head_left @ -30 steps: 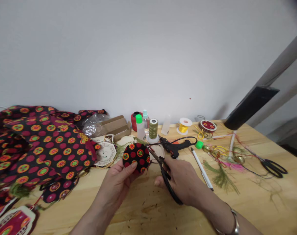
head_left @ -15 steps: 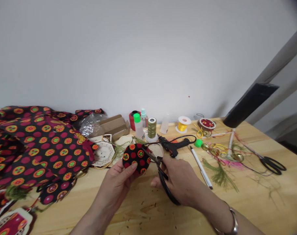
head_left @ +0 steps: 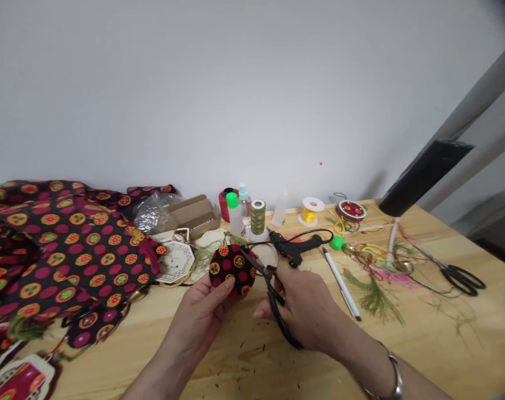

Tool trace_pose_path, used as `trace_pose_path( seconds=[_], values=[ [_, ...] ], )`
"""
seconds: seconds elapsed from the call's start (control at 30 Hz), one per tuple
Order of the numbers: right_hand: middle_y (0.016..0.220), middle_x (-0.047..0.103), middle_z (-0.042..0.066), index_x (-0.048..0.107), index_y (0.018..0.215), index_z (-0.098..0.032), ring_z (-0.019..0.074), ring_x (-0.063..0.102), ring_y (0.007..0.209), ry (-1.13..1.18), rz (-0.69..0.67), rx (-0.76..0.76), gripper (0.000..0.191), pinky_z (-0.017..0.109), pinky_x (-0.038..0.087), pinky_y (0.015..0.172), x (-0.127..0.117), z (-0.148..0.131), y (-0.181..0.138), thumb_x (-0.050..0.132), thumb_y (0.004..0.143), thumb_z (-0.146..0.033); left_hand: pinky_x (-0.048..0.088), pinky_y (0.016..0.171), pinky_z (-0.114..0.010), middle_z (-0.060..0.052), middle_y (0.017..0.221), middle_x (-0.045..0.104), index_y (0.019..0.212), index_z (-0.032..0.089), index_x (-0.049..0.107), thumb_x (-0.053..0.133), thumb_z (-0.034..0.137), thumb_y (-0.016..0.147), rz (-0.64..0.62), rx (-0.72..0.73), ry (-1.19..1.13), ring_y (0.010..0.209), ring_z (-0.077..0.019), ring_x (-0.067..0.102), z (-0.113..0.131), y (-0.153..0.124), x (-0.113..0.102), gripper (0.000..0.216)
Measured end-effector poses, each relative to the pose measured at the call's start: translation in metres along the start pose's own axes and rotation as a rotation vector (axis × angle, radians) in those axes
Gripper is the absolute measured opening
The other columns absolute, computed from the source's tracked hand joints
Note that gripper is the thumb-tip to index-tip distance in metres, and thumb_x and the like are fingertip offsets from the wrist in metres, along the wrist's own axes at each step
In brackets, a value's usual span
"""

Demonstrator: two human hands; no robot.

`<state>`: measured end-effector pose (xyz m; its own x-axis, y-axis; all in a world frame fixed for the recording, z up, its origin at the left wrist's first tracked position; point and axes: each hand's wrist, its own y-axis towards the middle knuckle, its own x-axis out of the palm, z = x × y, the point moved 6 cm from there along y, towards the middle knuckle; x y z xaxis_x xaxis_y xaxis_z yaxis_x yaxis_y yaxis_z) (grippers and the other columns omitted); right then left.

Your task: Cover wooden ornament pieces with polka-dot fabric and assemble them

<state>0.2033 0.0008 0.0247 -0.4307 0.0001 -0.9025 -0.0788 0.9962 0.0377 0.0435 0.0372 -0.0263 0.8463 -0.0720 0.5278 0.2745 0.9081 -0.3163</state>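
Note:
Between the thumb and fingers of my left hand (head_left: pixel 208 308) is a round disc of black fabric (head_left: pixel 231 270) with red dots and orange and green flowers. My right hand (head_left: pixel 304 311) grips black-handled scissors (head_left: pixel 273 280), its fingers partly hidden behind the handles. The scissor blades point up and left and lie at the disc's upper right edge; I cannot tell whether they touch it. Just behind the blades lies a pale round wooden piece (head_left: pixel 265 255). Small dark snippets are scattered on the wooden table (head_left: pixel 252 361) below my hands.
A heap of patterned fabric (head_left: pixel 81 244) fills the left side. Behind my hands stand a green-capped bottle (head_left: pixel 234 216), an olive thread spool (head_left: pixel 258 216) and a black glue gun (head_left: pixel 296 247). To the right lie a white pen (head_left: pixel 341 284), a green tassel (head_left: pixel 375 300) and another pair of scissors (head_left: pixel 463 279).
Both hands hold almost the same pose. The scissor handles have shifted very slightly left, a little nearer to each other, and the disc has barely moved.

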Motion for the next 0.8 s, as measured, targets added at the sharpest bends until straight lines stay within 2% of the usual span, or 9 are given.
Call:
trace_pose_path(
  seconds=[0.53, 0.8],
  values=[
    [0.060, 0.061, 0.001, 0.058, 0.076, -0.019, 0.0141, 0.054, 0.054, 0.038, 0.015, 0.032, 0.057, 0.024, 0.027, 0.049, -0.0009, 0.0010, -0.0010, 0.044, 0.072, -0.074, 0.054, 0.069, -0.021, -0.006, 0.084, 0.074, 0.088, 0.014, 0.070, 0.073, 0.013, 0.069, 0.005, -0.004, -0.004, 0.073, -0.0129, 0.066, 0.0020, -0.0025, -0.0008, 0.019],
    [0.058, 0.060, 0.002, 0.058, 0.068, -0.019, 0.0133, 0.051, 0.051, 0.036, 0.020, 0.034, 0.058, 0.025, 0.025, 0.049, -0.0028, 0.0010, -0.0035, 0.044, 0.071, -0.076, 0.053, 0.069, -0.021, -0.005, 0.084, 0.074, 0.087, 0.015, 0.071, 0.072, 0.014, 0.070, -0.014, 0.008, 0.009, 0.073, -0.0129, 0.066, 0.0055, -0.0029, 0.0019, 0.018]
  ],
)
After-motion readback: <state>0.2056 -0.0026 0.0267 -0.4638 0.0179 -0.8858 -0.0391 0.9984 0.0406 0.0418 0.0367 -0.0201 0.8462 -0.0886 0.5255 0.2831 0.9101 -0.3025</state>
